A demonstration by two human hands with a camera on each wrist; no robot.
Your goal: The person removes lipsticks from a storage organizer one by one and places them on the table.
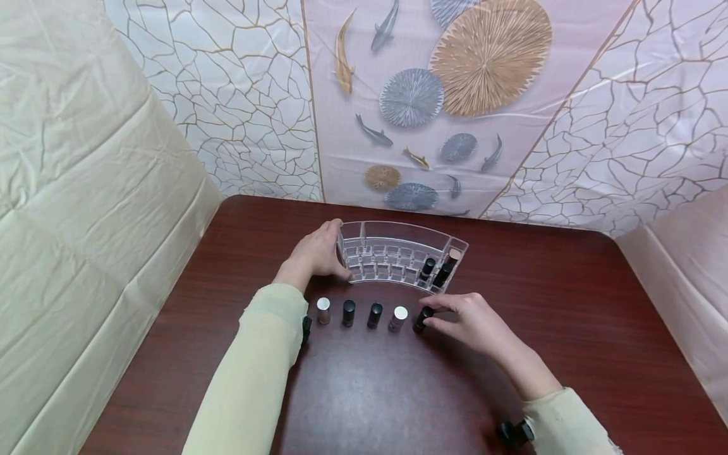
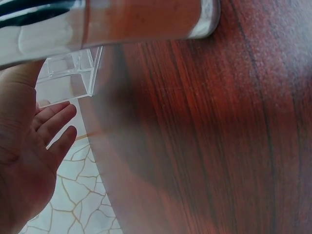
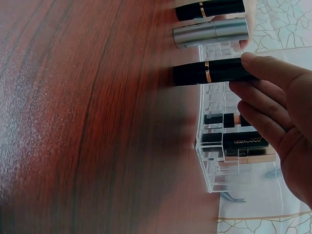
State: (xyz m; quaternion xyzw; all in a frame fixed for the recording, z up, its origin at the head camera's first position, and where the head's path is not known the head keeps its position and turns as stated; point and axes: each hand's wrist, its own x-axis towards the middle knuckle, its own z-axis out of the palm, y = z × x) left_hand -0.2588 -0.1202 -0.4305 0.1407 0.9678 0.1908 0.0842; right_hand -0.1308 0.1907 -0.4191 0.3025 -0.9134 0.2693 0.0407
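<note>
My right hand (image 1: 472, 319) pinches the upper end of a black lipstick tube (image 3: 190, 74) with a gold band. The tube stands upright on the table at the right end of a row. At the left end of a clear acrylic organizer (image 1: 404, 229), my left hand (image 1: 318, 251) grips its side, thumb at the front and fingers behind. Several tubes, among them a black one (image 1: 443, 275), stand in the organizer's right-hand compartments. Beside the held lipstick is a silver tube (image 3: 212, 33). The left fingers (image 2: 57, 122) show partly; the thumb's tip is hidden.
Left of the silver tube stand two black tubes, one at centre (image 1: 375, 316) and another (image 1: 349, 314), then a white-capped tube (image 1: 323, 311). A reddish-brown table (image 1: 352, 404) carries everything. Patterned cloth (image 1: 256, 126) rises behind its far edge.
</note>
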